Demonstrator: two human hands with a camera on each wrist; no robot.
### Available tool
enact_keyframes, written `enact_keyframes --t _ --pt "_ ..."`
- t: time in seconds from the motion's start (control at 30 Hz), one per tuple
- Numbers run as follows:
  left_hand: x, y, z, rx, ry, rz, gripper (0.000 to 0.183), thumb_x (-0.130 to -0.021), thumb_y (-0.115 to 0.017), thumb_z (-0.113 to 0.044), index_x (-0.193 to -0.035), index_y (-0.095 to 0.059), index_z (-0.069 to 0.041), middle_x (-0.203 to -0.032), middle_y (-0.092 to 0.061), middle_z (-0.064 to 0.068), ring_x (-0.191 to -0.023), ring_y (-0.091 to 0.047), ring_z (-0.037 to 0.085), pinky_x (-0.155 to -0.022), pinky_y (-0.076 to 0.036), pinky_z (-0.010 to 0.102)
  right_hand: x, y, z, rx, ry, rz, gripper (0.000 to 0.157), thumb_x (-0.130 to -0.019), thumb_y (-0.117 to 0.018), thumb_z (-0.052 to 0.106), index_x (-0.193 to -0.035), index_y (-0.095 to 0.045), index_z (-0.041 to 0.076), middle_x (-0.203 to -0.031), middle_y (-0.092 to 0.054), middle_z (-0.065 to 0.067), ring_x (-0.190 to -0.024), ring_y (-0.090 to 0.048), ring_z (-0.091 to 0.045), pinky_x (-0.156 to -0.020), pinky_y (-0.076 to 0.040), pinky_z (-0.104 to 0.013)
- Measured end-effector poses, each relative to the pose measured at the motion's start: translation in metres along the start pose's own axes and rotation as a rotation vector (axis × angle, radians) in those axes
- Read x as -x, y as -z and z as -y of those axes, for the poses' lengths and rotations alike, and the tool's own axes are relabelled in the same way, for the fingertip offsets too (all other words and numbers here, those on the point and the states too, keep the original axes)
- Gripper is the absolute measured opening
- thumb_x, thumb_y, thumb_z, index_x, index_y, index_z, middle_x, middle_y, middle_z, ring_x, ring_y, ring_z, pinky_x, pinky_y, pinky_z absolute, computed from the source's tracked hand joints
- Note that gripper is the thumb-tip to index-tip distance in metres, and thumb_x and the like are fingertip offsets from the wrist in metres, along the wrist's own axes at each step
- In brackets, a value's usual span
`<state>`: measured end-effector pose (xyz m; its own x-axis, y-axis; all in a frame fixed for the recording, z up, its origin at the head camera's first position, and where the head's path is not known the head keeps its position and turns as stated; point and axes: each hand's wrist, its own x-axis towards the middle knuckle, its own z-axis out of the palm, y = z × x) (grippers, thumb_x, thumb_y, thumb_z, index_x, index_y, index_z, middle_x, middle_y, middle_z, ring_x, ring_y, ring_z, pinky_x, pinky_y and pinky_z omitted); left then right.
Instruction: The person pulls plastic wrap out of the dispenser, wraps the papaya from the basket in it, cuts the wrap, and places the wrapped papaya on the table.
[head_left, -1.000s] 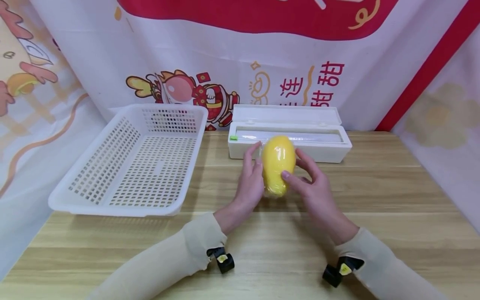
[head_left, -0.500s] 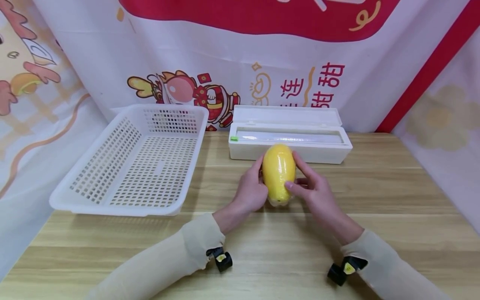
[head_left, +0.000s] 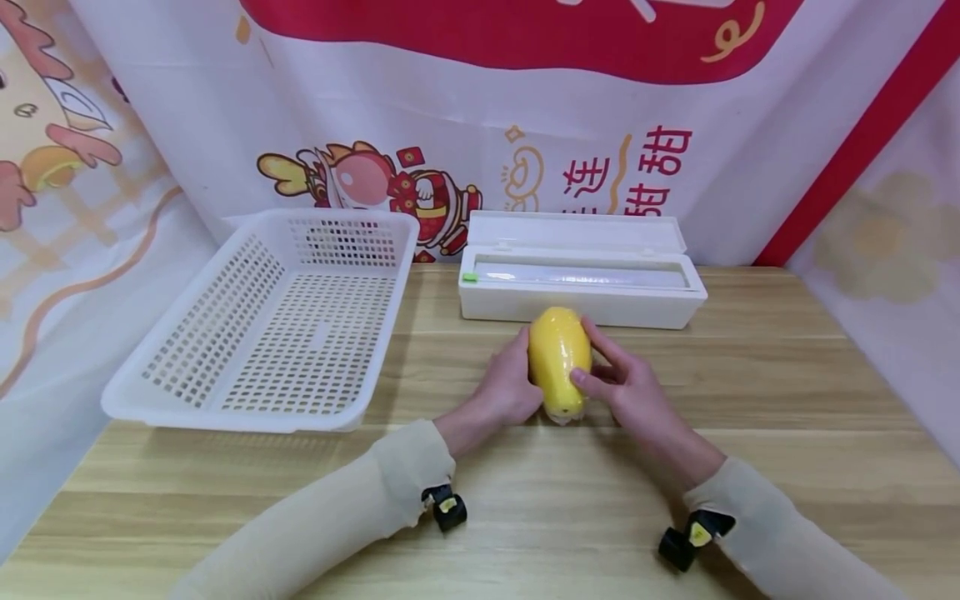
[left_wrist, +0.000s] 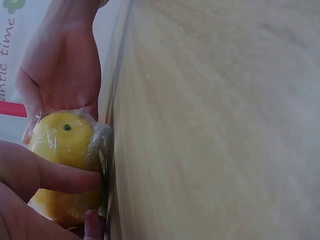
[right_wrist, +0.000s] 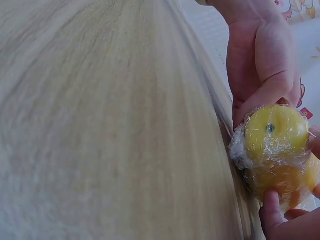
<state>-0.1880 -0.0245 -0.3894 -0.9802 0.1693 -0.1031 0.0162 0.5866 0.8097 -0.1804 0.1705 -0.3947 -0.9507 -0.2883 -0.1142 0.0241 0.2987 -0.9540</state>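
A yellow mango [head_left: 557, 354], wrapped in clear cling film, stands between both hands low over the table in the head view. My left hand [head_left: 512, 382] grips its left side, fingers curled round it. From the right, my right hand [head_left: 628, 383] holds it, with the thumb on its upper side near the narrow end. In the left wrist view the mango [left_wrist: 60, 145] shows a small green stem mark, and crumpled film gathers beside it near the tabletop. The right wrist view shows bunched film [right_wrist: 240, 149] along the mango's underside.
Behind the hands sits a white cling film dispenser box [head_left: 577, 308], lid raised, a film roll inside and a green tab at its left. A white perforated basket [head_left: 352, 408] stands on the left of the wooden table [head_left: 772, 383]. Printed cloth [head_left: 450, 100] hangs at the back.
Both hands have brought the mango toward the person and down, away from the dispenser box. The left hand's fingers have closed further round its side. Basket and box stay put.
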Motion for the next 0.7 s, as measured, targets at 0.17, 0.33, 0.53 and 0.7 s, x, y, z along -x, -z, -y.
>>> enact_keyframes --t 0.17,0.33,0.53,0.7 --pt "0.001 0.002 0.000 0.054 0.016 0.025 0.100 -0.080 -0.058 0.019 -0.169 -0.025 -0.011 -0.170 -0.040 0.012 -0.155 -0.041 0.026 -0.131 -0.030 0.043 0.002 0.003 -0.001 -0.025 -0.030 -0.004 0.080 -0.105 -0.068 0.031 -0.168 -0.020 0.041 -0.179 -0.020 0.002 -0.146 -0.047 -0.039 -0.124 -0.037 -0.054" --pt "0.003 0.005 -0.002 0.089 0.045 0.034 0.102 -0.080 -0.054 0.020 -0.170 -0.021 -0.014 -0.175 -0.031 0.009 -0.160 -0.031 0.024 -0.133 -0.024 0.043 0.004 0.006 -0.002 -0.038 -0.054 -0.014 0.079 -0.104 -0.068 0.032 -0.167 -0.022 0.044 -0.179 -0.020 0.004 -0.150 -0.045 -0.039 -0.126 -0.035 -0.055" --pt "0.010 0.011 -0.007 0.155 0.087 -0.032 0.093 -0.087 -0.055 0.014 -0.169 -0.026 -0.021 -0.172 -0.037 0.003 -0.156 -0.042 0.026 -0.131 -0.031 0.047 0.006 0.011 0.001 -0.087 -0.066 -0.007 0.077 -0.105 -0.066 0.034 -0.169 -0.023 0.037 -0.178 -0.019 0.009 -0.158 -0.036 -0.034 -0.130 -0.029 -0.056" --pt "0.028 0.027 -0.018 0.076 -0.012 -0.123 0.075 -0.102 -0.063 -0.010 -0.168 -0.029 -0.024 -0.173 -0.034 -0.002 -0.159 -0.035 0.026 -0.131 -0.030 0.053 0.008 0.023 0.008 0.038 -0.037 -0.036 0.073 -0.108 -0.060 0.037 -0.169 -0.021 0.034 -0.178 -0.022 0.003 -0.157 -0.039 -0.035 -0.129 -0.029 -0.060"
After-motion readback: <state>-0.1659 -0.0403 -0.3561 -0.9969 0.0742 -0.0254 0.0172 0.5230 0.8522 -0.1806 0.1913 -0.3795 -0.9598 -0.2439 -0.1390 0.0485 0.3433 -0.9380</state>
